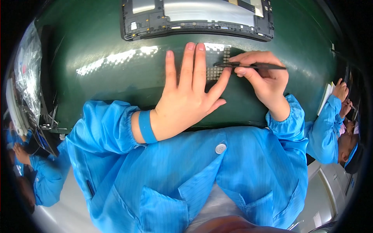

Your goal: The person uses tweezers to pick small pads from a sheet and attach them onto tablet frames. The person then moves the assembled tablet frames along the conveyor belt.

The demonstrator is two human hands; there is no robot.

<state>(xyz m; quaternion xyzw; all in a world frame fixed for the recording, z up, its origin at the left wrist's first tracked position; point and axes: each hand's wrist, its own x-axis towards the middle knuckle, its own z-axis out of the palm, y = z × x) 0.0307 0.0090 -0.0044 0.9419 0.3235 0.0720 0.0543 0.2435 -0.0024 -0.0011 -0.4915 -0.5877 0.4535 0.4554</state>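
Observation:
My left hand (184,99) lies palm down with its fingers spread, a blue band (146,126) round its wrist. Beneath and beside its fingers is a clear sheet carrying rows of small greyish square pads (213,73). Between the thumb and fingers of my right hand (270,79) is a pair of dark tweezers (254,65). Their tips point left and reach over the pads, close to my left index finger. Whether the tips grip a pad is too small to tell.
A black-framed device housing (202,17) with a silver plate lies at the far side of the green tabletop (112,79). Clear plastic bags (29,77) are at the left edge. Blue-sleeved people work at the left (48,176) and right (326,130).

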